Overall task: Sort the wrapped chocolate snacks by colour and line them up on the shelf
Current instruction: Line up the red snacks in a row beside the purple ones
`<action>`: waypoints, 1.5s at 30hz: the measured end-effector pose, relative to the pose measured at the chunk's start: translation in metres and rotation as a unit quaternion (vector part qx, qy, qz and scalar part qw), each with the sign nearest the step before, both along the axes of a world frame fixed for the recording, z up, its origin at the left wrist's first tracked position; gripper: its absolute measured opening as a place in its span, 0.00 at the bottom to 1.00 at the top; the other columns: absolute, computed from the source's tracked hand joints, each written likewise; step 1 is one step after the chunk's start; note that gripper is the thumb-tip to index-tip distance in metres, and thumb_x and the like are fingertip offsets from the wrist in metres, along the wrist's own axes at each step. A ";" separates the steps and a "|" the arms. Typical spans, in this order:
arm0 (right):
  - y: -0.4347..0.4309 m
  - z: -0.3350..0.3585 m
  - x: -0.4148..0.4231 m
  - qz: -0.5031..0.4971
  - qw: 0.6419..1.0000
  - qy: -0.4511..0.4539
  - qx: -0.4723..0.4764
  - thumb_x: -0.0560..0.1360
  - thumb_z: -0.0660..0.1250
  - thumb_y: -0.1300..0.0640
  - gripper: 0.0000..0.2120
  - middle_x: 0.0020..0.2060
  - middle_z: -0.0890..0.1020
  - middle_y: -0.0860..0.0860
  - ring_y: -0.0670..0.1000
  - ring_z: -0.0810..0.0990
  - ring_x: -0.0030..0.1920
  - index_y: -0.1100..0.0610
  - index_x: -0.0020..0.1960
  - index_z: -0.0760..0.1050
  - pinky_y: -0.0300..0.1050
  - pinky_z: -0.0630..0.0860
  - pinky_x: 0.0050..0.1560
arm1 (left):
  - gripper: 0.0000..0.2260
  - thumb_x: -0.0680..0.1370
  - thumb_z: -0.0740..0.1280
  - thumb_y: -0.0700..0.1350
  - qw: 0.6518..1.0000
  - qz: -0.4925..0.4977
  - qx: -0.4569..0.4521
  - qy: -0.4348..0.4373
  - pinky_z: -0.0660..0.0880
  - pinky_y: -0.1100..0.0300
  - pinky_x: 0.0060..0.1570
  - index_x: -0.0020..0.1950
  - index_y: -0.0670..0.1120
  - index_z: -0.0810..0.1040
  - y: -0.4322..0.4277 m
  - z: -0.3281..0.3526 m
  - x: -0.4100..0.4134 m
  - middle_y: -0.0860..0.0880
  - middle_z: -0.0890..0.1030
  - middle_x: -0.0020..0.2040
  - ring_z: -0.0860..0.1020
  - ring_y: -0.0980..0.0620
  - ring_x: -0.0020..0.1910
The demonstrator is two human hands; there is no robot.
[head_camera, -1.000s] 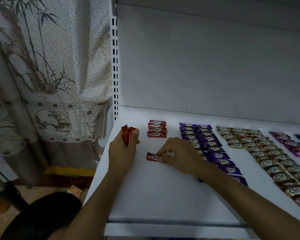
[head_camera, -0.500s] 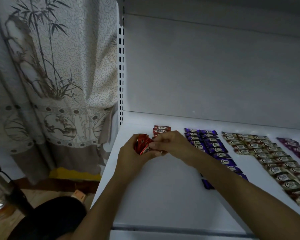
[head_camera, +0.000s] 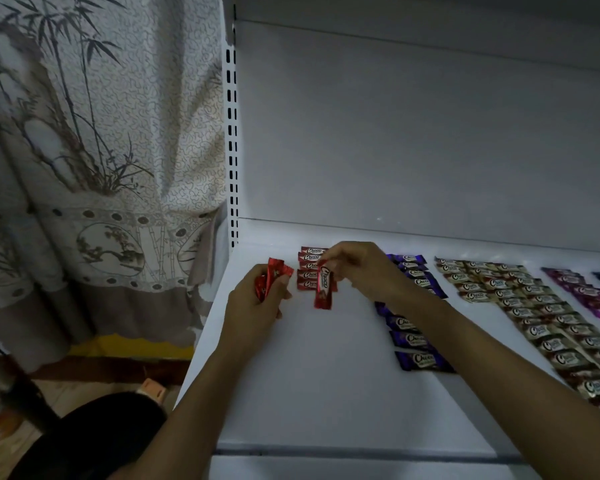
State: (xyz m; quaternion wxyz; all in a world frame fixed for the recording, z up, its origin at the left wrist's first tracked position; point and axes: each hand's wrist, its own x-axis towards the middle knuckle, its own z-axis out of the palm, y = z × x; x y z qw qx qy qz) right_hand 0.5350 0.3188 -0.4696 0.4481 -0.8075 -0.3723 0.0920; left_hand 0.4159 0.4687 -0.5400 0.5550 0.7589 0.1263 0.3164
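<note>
We see one red snack [head_camera: 323, 287] hanging near the centre of the frame. Its long axis is close to vertical, the logo faces us, and the lower end points down at the white shelf [head_camera: 326, 393]. The right hand [head_camera: 357, 268] reaches in from the lower right with the wrist arched and knuckles up. Its fingers [head_camera: 335, 258] pinch the snack's top end, so the wrapper dangles below the fingertips.

The left hand [head_camera: 257, 303] comes up from the bottom centre, just left of the hanging snack and not touching it. It is curled round a bundle of red snacks [head_camera: 272, 277] that stand upright out of the fist. There are perhaps three, but the dim light keeps us from counting them.

Just behind the hanging snack, a row of red snacks [head_camera: 309, 258] lies flat, each with its long axis left to right. To the right run purple snacks [head_camera: 413, 341], then gold snacks [head_camera: 534, 306].
</note>
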 end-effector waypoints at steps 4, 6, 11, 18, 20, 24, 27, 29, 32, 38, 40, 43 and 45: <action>0.010 -0.007 -0.011 0.096 0.986 -0.088 -0.108 0.77 0.65 0.62 0.10 0.49 0.81 0.46 0.42 0.78 0.49 0.57 0.56 0.81 0.28 0.71 0.49 | 0.05 0.78 0.66 0.51 1.000 0.004 -0.002 -0.009 0.71 0.71 0.29 0.51 0.52 0.78 -0.002 0.001 -0.001 0.58 0.82 0.36 0.76 0.60 0.26; 0.011 -0.010 -0.017 0.075 0.985 -0.108 -0.112 0.77 0.65 0.57 0.11 0.52 0.81 0.47 0.43 0.78 0.50 0.56 0.59 0.79 0.32 0.70 0.50 | 0.05 0.77 0.68 0.51 1.000 -0.003 0.001 -0.018 0.71 0.71 0.29 0.50 0.52 0.79 -0.003 0.004 -0.003 0.57 0.82 0.36 0.77 0.61 0.27; -0.003 -0.020 -0.038 0.030 0.945 -0.218 -0.242 0.68 0.68 0.36 0.19 0.42 0.79 0.42 0.42 0.75 0.42 0.48 0.50 0.79 0.44 0.69 0.50 | 0.08 0.74 0.72 0.48 0.999 0.006 -0.034 -0.023 0.72 0.69 0.29 0.50 0.50 0.79 -0.002 0.005 -0.004 0.58 0.81 0.34 0.77 0.61 0.28; 0.008 -0.030 -0.015 -0.004 0.948 -0.230 -0.218 0.71 0.71 0.46 0.12 0.38 0.75 0.42 0.44 0.72 0.40 0.48 0.53 0.82 0.40 0.65 0.44 | 0.11 0.68 0.78 0.48 0.998 -0.006 -0.060 -0.020 0.70 0.69 0.26 0.46 0.52 0.79 -0.004 0.006 -0.006 0.58 0.80 0.32 0.76 0.60 0.27; 0.012 -0.031 -0.007 -0.015 0.960 -0.200 -0.194 0.70 0.73 0.48 0.12 0.35 0.76 0.42 0.42 0.73 0.37 0.50 0.53 0.83 0.37 0.65 0.36 | 0.12 0.67 0.78 0.49 0.998 -0.008 -0.059 -0.017 0.70 0.68 0.26 0.46 0.52 0.80 -0.004 0.006 -0.006 0.58 0.80 0.32 0.76 0.60 0.26; 0.012 -0.025 -0.003 -0.090 0.994 -0.041 -0.042 0.75 0.68 0.50 0.10 0.40 0.82 0.46 0.38 0.77 0.33 0.54 0.50 0.83 0.31 0.70 0.36 | 0.13 0.65 0.79 0.50 0.998 -0.016 -0.064 -0.024 0.70 0.68 0.26 0.45 0.54 0.79 -0.003 0.005 -0.005 0.57 0.80 0.32 0.75 0.60 0.26; 0.008 -0.012 -0.014 -0.079 0.983 0.165 0.031 0.75 0.62 0.39 0.18 0.36 0.85 0.46 0.40 0.81 0.32 0.51 0.46 0.82 0.37 0.71 0.35 | 0.13 0.63 0.80 0.50 0.998 -0.018 -0.053 -0.013 0.70 0.68 0.25 0.42 0.58 0.79 -0.001 0.003 -0.002 0.58 0.80 0.32 0.74 0.60 0.25; 0.007 -0.012 -0.023 -0.013 0.986 0.163 0.023 0.72 0.70 0.46 0.11 0.32 0.84 0.45 0.41 0.81 0.30 0.53 0.44 0.81 0.33 0.71 0.31 | 0.14 0.62 0.80 0.50 1.000 -0.018 -0.019 0.005 0.71 0.69 0.27 0.41 0.61 0.78 -0.002 0.003 -0.001 0.61 0.81 0.34 0.75 0.62 0.27; 0.003 -0.013 -0.027 -0.027 0.984 0.161 0.071 0.72 0.72 0.56 0.05 0.30 0.82 0.48 0.43 0.79 0.28 0.59 0.43 0.80 0.34 0.70 0.29 | 0.12 0.65 0.79 0.52 1.000 -0.012 -0.024 -0.004 0.70 0.70 0.27 0.43 0.57 0.78 -0.002 0.003 -0.002 0.60 0.80 0.34 0.76 0.62 0.27; -0.028 -0.029 -0.023 -0.001 1.000 -0.030 0.008 0.73 0.70 0.64 0.02 0.38 0.83 0.50 0.42 0.80 0.35 0.60 0.45 0.79 0.34 0.75 0.39 | 0.10 0.75 0.67 0.56 0.998 0.030 -0.051 -0.036 0.69 0.65 0.23 0.44 0.50 0.78 -0.003 0.007 -0.005 0.53 0.78 0.29 0.72 0.56 0.22; -0.038 -0.035 -0.022 0.066 0.967 -0.218 -0.114 0.74 0.68 0.65 0.07 0.44 0.84 0.51 0.47 0.80 0.45 0.58 0.49 0.82 0.40 0.74 0.49 | 0.08 0.76 0.67 0.54 0.998 0.031 -0.040 -0.026 0.69 0.65 0.24 0.44 0.51 0.78 -0.003 0.007 -0.004 0.54 0.78 0.29 0.73 0.57 0.23; -0.048 -0.038 -0.019 0.077 0.945 -0.294 -0.125 0.72 0.63 0.73 0.15 0.48 0.84 0.55 0.55 0.80 0.49 0.60 0.49 0.83 0.45 0.72 0.55 | 0.08 0.75 0.67 0.55 0.999 0.026 -0.033 -0.025 0.70 0.65 0.24 0.44 0.52 0.77 -0.003 0.006 -0.005 0.55 0.78 0.29 0.73 0.58 0.23; -0.048 -0.039 -0.022 0.034 0.955 -0.283 -0.077 0.72 0.64 0.73 0.14 0.46 0.84 0.56 0.57 0.79 0.47 0.60 0.48 0.83 0.48 0.73 0.53 | 0.10 0.74 0.66 0.58 0.999 0.024 -0.036 -0.027 0.70 0.65 0.24 0.44 0.52 0.77 -0.004 0.007 -0.006 0.56 0.78 0.29 0.73 0.58 0.23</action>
